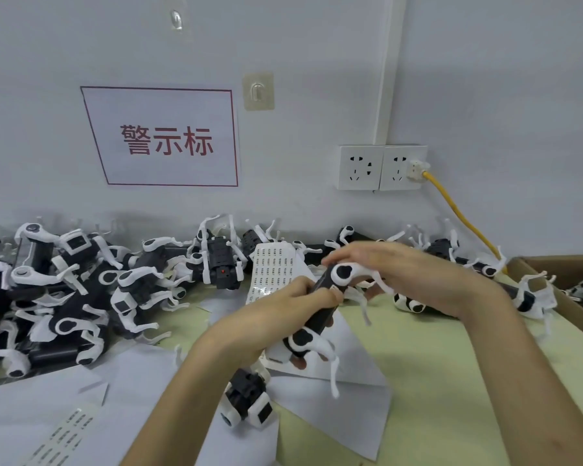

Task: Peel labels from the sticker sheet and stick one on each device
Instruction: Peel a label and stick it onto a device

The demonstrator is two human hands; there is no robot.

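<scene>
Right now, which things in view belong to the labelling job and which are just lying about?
Job: device gripped by the left hand, right hand on its upper end; sticker sheet behind them; pile of devices at left.

Lying about: wall sockets, yellow cable, sign, wall hook, loose white paper.
</scene>
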